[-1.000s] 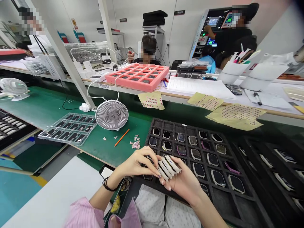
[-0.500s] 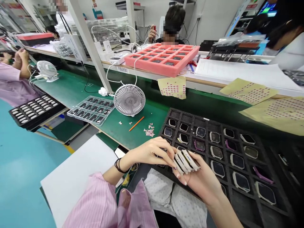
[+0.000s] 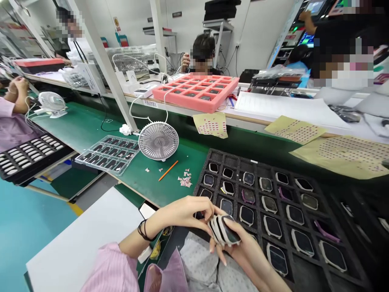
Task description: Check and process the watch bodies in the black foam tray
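A short stack of watch bodies (image 3: pixel 219 232), pale-rimmed with dark glass faces, is held on edge between my hands. My right hand (image 3: pixel 247 247) wraps round the stack from the right, its thumb along the top and its fingers underneath. From the left, my left hand (image 3: pixel 194 211) has its fingers and thumb closed on the near-left end of the stack. Just beyond both hands lies a black foam tray (image 3: pixel 258 161), with more watch bodies (image 3: pixel 272 226) in its pockets. Some rims there are purple, most are pale. My hands hide part of the tray's near-left corner.
A grey fan (image 3: pixel 158 141), an orange stick (image 3: pixel 168 170) and small pinkish-white tabs (image 3: pixel 185 179) are on the green bench. To the left is a clear tray of dark parts (image 3: pixel 106 156). A pink foam tray (image 3: pixel 194 103) rests on the shelf, and co-workers sit beyond.
The stack has turned so a dark glass face now shows on its right end. My right thumb has moved across the top, and my left fingers have shifted on the stack. The camera view has shifted.
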`<state>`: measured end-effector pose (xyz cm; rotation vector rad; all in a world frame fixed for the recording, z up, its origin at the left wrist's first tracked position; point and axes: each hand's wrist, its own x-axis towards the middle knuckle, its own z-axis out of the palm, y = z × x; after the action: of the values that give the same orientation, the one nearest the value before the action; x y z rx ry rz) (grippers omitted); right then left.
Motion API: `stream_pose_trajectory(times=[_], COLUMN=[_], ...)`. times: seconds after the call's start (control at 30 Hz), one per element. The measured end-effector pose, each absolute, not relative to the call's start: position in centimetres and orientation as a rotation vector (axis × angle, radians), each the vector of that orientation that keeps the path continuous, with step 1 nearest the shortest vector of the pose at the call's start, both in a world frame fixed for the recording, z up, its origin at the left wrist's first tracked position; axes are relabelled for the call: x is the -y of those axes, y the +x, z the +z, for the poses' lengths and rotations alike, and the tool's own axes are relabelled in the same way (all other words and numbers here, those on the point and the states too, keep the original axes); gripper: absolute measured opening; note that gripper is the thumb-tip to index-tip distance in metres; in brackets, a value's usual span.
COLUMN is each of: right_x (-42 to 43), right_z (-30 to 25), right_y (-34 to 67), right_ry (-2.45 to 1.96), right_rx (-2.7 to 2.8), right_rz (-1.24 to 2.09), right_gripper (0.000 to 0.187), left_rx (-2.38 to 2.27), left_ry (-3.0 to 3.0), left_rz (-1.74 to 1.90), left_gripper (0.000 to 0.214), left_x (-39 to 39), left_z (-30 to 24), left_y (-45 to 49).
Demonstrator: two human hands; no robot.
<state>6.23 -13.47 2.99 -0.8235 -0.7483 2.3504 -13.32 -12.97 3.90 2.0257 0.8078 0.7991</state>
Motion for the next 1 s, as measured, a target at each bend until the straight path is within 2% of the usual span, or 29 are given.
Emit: stream_pose_trajectory(times=[0.17,0.23,0.3,0.4,0.6,0.73,0.8,0.93,1.0], right_x=[13.6,13.3,13.0,12.4,12.0,11.8,11.7,11.4,11.2], right_z=[2.1,2.3,2.6,2.9,2.9,3.3,3.4,3.5,3.5], right_y=[5.6,5.5,5.7,6.1,6.5,6.6,6.7,6.8,6.8], right_ry=[-0.786,-0.764,-0.762,-0.773,-0.757,-0.745,-0.728,-0.680,-0.663], right_rx=[0.680,0.639,0.610,0.595,0.549,0.485,0.467,0.465,0.463], right_rz=[2.386,2.388,2.367,2.326,2.309,2.309,2.314,2.342,2.352], right_gripper=[0.059,0.065,0.068,0.065,0.062,0.056,0.053,0.045,0.042], left_rx=[-0.851,-1.172,-1.694,-1.958,-2.018,-1.983,-1.957,-1.822,-1.580], left_ry=[1.927,1.898,1.857,1.812,1.775,1.754,1.773,1.870,1.944], left_rz=[0.838,0.891,0.914,0.867,0.650,0.583,0.629,0.819,0.999], left_gripper=[0.029,0.026,0.018,0.014,0.003,0.012,0.005,0.028,0.024], left_x=[11.4,9.6,7.6,5.0,1.9,0.9,1.1,3.8,6.1], left_z=[2.0,1.2,0.2,-1.1,-2.7,-2.4,-1.6,1.4,3.2], left_y=[-14.6,-16.1,-17.9,-19.7,-20.4,-20.7,-20.6,-18.4,-16.4])
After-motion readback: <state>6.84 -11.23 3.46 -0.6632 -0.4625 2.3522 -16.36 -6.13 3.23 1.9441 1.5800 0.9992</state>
